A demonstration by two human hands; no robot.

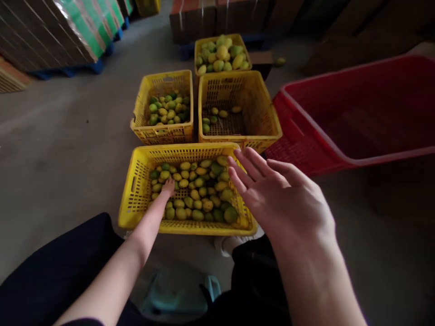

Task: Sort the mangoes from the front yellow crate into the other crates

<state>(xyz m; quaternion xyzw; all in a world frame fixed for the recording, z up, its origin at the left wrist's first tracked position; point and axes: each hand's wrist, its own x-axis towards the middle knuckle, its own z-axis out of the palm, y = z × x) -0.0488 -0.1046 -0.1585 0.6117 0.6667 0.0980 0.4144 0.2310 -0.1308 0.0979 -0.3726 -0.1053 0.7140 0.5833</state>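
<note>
Several green and yellow mangoes lie in the near yellow crate, spread over its slatted floor. My left hand reaches down into the left half of this crate, fingers curled at a greenish mango; the fingertips are partly hidden. Held up above the crate's right end, my right hand is open, palm showing and fingers stretched out, with nothing in it.
Behind stand a left yellow crate of mangoes, a right one with several on its floor, and a full far crate. A large red crate sits right. Wrapped cartons rest on blue pallets. A light-blue stool is below me.
</note>
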